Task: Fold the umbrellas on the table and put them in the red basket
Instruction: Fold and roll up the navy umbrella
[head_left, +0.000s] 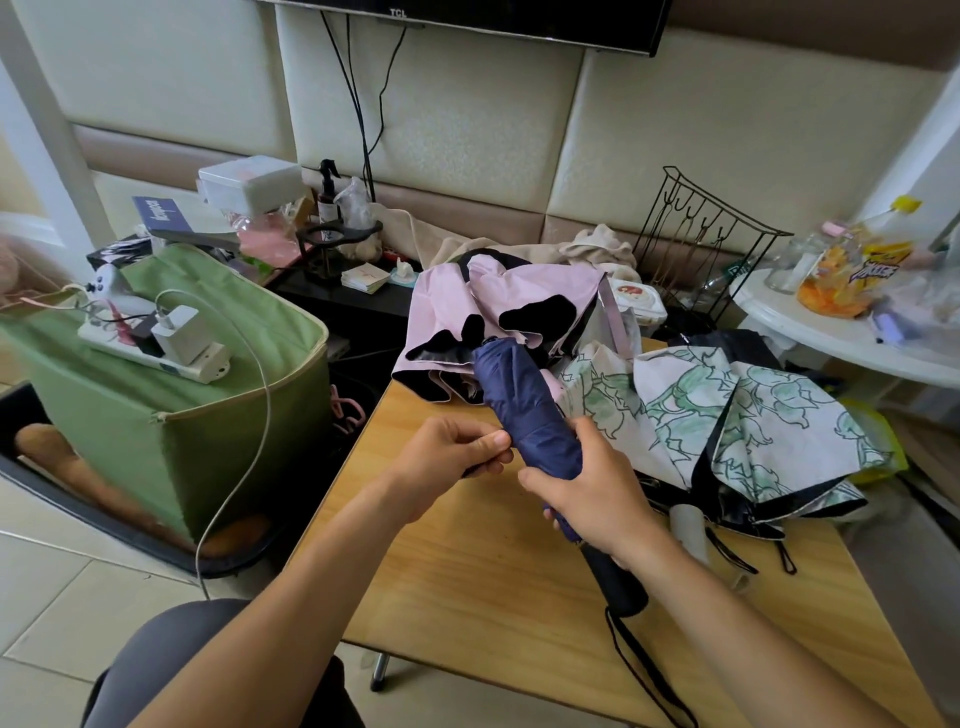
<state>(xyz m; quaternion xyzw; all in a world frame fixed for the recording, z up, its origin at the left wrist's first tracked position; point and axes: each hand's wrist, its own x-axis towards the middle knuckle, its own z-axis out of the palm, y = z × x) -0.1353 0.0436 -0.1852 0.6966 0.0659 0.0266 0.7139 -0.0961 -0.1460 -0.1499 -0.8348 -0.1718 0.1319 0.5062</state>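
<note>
Bare forearms, no sleeves; dark grey trousers (171, 649) at the knee.

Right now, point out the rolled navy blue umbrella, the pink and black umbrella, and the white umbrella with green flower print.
rolled navy blue umbrella (524, 410), head view, on its wrapped canopy.
pink and black umbrella (524, 288), head view, on a pink panel.
white umbrella with green flower print (769, 415), head view, on a printed panel.

The television (467, 21) on the wall bears "TCL" on its lower bezel. Lettering on the yellow snack bag (852, 275) is unreadable.
</note>
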